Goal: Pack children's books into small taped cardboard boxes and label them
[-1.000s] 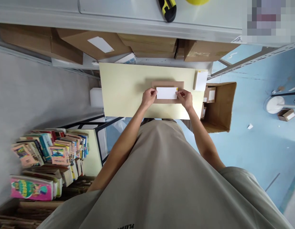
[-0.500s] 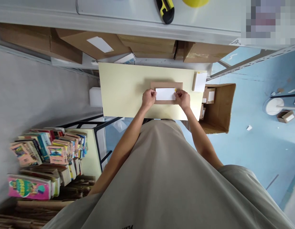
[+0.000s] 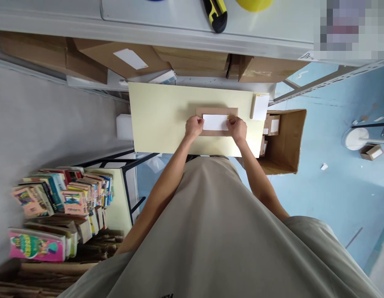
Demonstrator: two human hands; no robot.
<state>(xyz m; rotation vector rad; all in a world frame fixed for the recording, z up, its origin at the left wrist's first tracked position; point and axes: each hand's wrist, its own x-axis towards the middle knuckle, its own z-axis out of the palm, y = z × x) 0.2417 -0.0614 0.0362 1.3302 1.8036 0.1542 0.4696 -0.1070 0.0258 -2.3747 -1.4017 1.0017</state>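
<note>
Barely shifted since before, left hand point(image 3: 194, 126) and right hand point(image 3: 238, 128) pinch the white label point(image 3: 215, 122) onto the brown parcel point(image 3: 217, 111); pressing flat seems next.

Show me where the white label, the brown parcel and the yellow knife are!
white label point(image 3: 214, 122): head view, middle of its blank white face.
brown parcel point(image 3: 217, 111): head view, bare cardboard strip along its far edge.
yellow knife point(image 3: 217, 14): head view, yellow-and-black handle on the grey shelf.

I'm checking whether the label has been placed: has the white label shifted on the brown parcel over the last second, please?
No. The white label sits at the same spot on the brown parcel, pinched by the left hand and right hand.
</note>
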